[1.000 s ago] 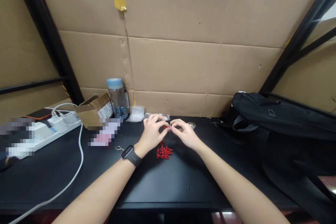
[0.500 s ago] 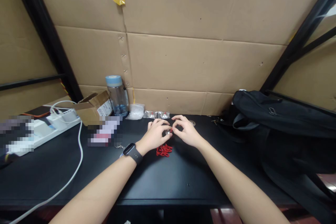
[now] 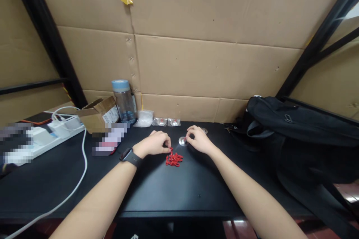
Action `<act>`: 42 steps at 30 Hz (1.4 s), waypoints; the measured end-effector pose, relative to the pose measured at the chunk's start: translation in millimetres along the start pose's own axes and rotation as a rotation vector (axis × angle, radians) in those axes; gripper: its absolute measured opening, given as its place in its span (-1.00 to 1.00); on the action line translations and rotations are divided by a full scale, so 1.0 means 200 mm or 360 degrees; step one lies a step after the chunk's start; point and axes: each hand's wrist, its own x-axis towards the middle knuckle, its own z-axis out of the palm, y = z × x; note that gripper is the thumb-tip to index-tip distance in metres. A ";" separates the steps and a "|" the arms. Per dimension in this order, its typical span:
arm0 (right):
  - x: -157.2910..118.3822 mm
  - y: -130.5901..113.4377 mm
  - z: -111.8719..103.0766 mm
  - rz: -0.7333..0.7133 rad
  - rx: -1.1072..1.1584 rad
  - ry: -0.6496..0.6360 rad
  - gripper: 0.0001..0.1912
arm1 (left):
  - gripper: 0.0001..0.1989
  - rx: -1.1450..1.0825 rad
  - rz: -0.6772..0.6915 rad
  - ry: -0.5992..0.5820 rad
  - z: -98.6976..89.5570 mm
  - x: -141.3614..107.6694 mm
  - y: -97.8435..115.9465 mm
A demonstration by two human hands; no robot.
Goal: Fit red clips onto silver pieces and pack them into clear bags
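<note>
I have the left hand [image 3: 153,144] pinched, thumb to fingers, on a strand of the red cords [image 3: 174,160], while the right hand [image 3: 199,140] closes its fingertips on a small red piece [image 3: 184,139] at the middle of the silver disc [image 3: 181,142]. Half a second ago both hands met over the disc; now they are apart, so I read the disc as the right hand's alone and the left as free for the cords. The cords lie midway between the near and far edges of the black table [image 3: 168,190], the disc just beyond. Near the far edge sit two clear packets [image 3: 160,122], then a water bottle [image 3: 125,101] farther left.
</note>
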 end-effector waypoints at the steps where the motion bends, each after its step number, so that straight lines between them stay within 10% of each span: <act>1: 0.00 0.01 0.00 -0.0005 -0.0004 -0.0009 -0.89 | -0.97 -0.0005 -0.0005 -0.0009 0.00 0.00 0.00; 12: 0.01 0.23 -0.16 0.0347 -0.0449 0.0006 -0.59 | -0.88 -0.0069 -0.0034 0.0227 0.02 0.01 -0.03; 25: 0.03 0.41 -0.17 0.0312 -0.0225 0.0003 -0.78 | -0.79 -0.0155 -0.0067 0.0372 0.04 0.04 -0.03; 42: 0.03 0.28 -0.18 0.0123 0.0338 0.0180 -0.72 | -0.88 -0.0134 -0.0202 0.0838 0.02 0.05 0.07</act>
